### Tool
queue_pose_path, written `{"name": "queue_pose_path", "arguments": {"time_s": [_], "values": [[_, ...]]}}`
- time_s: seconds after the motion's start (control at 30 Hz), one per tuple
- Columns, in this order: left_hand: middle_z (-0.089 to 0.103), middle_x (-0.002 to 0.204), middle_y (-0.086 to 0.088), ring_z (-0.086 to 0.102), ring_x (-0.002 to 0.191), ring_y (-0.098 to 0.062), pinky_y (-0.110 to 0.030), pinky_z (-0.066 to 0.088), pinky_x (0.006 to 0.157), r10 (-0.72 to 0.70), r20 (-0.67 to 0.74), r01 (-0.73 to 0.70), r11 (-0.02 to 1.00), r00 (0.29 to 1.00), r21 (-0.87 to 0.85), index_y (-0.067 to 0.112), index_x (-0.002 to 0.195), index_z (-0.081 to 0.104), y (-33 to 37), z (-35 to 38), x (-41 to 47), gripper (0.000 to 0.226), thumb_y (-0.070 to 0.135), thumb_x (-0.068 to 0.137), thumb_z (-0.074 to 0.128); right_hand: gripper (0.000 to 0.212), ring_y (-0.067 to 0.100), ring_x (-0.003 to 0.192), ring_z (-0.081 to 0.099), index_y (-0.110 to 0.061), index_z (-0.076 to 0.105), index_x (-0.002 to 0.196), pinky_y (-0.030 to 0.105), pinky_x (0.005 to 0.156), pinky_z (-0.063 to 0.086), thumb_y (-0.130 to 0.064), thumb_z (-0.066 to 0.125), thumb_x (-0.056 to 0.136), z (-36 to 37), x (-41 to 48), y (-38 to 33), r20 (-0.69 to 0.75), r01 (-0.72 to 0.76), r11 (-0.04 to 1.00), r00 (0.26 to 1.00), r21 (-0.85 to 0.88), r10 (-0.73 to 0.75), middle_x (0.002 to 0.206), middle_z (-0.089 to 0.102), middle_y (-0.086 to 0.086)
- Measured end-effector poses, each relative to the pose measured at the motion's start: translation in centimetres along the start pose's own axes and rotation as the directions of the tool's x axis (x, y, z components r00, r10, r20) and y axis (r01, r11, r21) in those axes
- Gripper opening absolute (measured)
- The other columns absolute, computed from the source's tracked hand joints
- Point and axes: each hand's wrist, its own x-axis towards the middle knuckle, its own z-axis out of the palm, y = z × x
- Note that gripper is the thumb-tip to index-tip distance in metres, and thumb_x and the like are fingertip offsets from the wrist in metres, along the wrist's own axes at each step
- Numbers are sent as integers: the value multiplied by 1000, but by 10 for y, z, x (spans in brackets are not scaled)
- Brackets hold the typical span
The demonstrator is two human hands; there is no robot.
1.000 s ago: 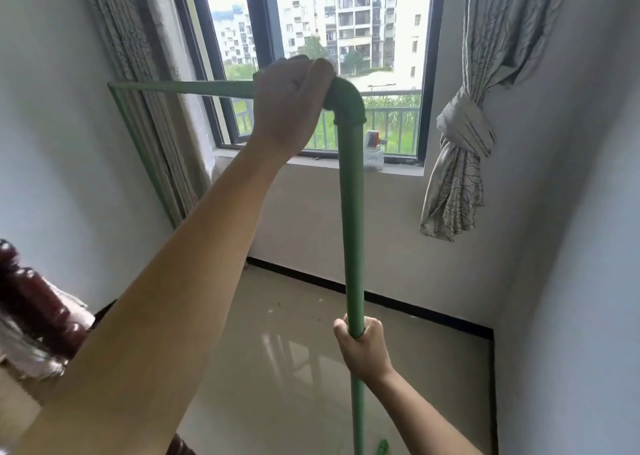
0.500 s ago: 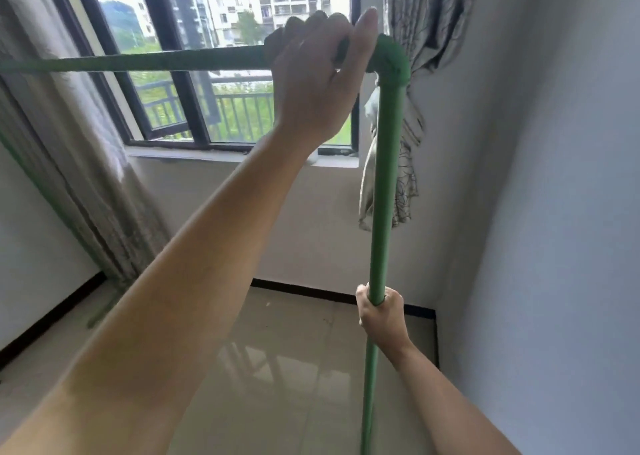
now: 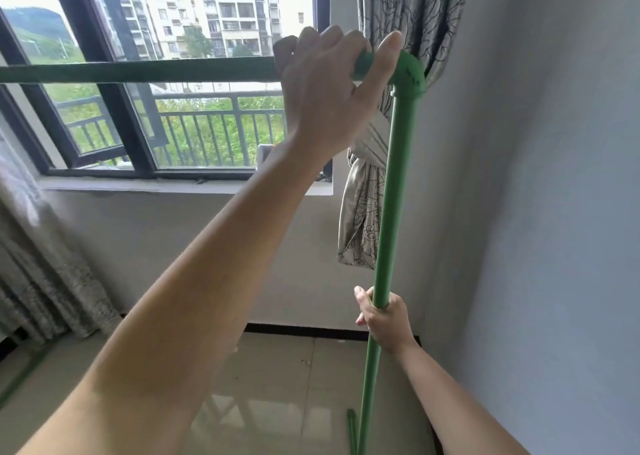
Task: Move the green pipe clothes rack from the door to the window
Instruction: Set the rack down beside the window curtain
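Up high, the left hand (image 3: pixel 325 94) was wrapped over the top bar of the green pipe clothes rack (image 3: pixel 398 184), fingers curled round it and the thumb lying along the pipe toward the corner elbow (image 3: pixel 410 74). Far to the left of that grip, a patterned curtain (image 3: pixel 38 257) hung down the left wall to the floor, partly blurred. From there the top bar ran level across the window (image 3: pixel 166 84) until it vanished under the left hand's fingers; behind the bar were the dark window frame, an outside railing, greenery and apartment blocks. Just below the bar, under the left forearm, lay the pale window sill (image 3: pixel 145 186), with a small object on it mostly hidden by the arm. Immediately right of the left grip, the elbow turned the pipe downward, and the upright post dropped from it at a slight slant toward the tiled floor (image 3: pixel 263 395). Behind the post, touching or just beside it (I could not tell which), hung a knotted grey curtain (image 3: pixel 367 212). Well below the upper grip, the right hand (image 3: pixel 384 319) was closed around the same post, fingers fully encircling it. Beneath that lower grip the post went on down to the floor, where a short green piece showed just left of its base. Right of both grips stood a bare pale wall (image 3: pixel 554 212).
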Motion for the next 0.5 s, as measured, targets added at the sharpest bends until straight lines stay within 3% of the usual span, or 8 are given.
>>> {"name": "queue_pose_path", "arguments": {"time_s": [0.07, 0.17, 0.33, 0.43, 0.5], "values": [[44, 58, 10, 41, 63, -14, -28, 21, 72, 15, -34, -15, 1000, 999, 5, 25, 60, 44, -14, 18, 2, 42, 48, 94, 53, 51, 18, 51, 70, -2, 56, 52, 15, 65, 51, -28, 67, 94, 6, 20, 2, 15, -10, 1000, 1000, 9, 10, 52, 70, 17], [43, 58, 9, 40, 64, -14, -31, 23, 73, 6, -56, -5, 1000, 998, 16, 19, 57, 53, -30, 44, 5, 46, 48, 94, 56, 50, 25, 47, 68, 0, 51, 51, 35, 71, 60, -23, 68, 92, 7, 50, 9, 31, -31, 999, 999, 37, 30, 43, 63, 9], [43, 58, 11, 40, 63, -13, -25, 20, 71, 4, -83, -2, 1000, 997, 26, 19, 56, 56, -45, 94, 12, 47, 49, 92, 59, 44, 24, 42, 56, -12, 45, 48, 47, 56, 57, -4, 60, 88, 1, 98, 18, -32, -57, 997, 998, 51, 58, 37, 47, -4], [42, 59, 12, 45, 63, -17, -31, 22, 72, 28, -86, -23, 998, 996, 66, 20, 57, 52, -56, 129, 15, 46, 50, 92, 58, 47, 25, 44, 53, -15, 42, 46, 41, 50, 50, -1, 58, 89, -3, 131, 26, -21, -63, 996, 998, 60, 64, 38, 46, -2], [41, 60, 12, 49, 64, -18, -33, 24, 72, 29, -99, -20, 996, 995, 92, 25, 59, 45, -63, 152, 18, 44, 49, 92, 58, 46, 26, 44, 53, -10, 43, 46, 47, 47, 50, 0, 56, 89, -8, 157, 32, 13, -32, 998, 999, 60, 31, 41, 47, 4]]}}
